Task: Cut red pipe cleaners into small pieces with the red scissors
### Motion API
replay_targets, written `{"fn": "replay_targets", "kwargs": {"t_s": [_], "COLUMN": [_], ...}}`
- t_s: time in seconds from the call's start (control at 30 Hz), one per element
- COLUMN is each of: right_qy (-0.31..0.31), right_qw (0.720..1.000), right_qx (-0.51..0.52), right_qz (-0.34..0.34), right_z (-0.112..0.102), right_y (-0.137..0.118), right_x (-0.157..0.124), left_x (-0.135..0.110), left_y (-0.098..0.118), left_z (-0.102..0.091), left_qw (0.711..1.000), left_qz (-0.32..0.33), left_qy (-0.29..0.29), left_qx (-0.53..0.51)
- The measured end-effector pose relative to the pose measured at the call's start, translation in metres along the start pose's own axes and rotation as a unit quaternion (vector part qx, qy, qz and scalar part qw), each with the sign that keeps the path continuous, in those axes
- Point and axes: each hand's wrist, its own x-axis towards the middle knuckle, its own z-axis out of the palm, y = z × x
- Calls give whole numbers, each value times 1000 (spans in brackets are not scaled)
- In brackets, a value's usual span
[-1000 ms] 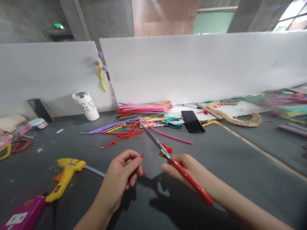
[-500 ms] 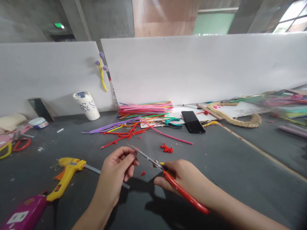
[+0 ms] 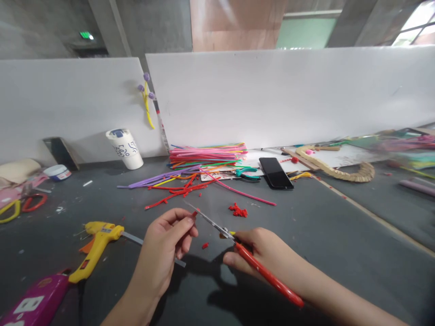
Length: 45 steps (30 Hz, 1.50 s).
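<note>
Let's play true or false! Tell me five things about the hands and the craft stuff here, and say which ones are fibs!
1. The right hand holds scissors. True.
2. Both hands hold scissors. False: the left hand pinches a little red bit.
3. A yellow glue gun lies to the left of the left hand. True.
4. All the flowers are orange. False: the flowers by the white board are purple.
5. Red scraps lie on the table. True.

- From here I see the left hand (image 3: 170,235) pinching, thumb (image 3: 181,230) against forefinger, other fingers curled below.
- Opposite it, I have the right hand (image 3: 260,249) curled closed, thumb pointing leftward.
- Both forearms (image 3: 335,290) slope down behind their hands.
</note>
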Motion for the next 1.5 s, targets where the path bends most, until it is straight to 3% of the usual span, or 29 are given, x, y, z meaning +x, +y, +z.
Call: {"fn": "replay_targets", "kwargs": {"t_s": [0.53,1.5], "right_qy": [-33,-37], "right_qw": [999,999], "right_qx": [-14,-17], "right_qz": [-21,-23], "right_z": [4,3], "right_y": [1,-1], "right_x": [-4,-6], "left_x": [-4,-3], "left_y": [-2,-3], "left_z": [3,6], "left_qw": [998,999], "left_qz": [14,-17], "left_qy": [0,-6], "left_qx": [60,31]}}
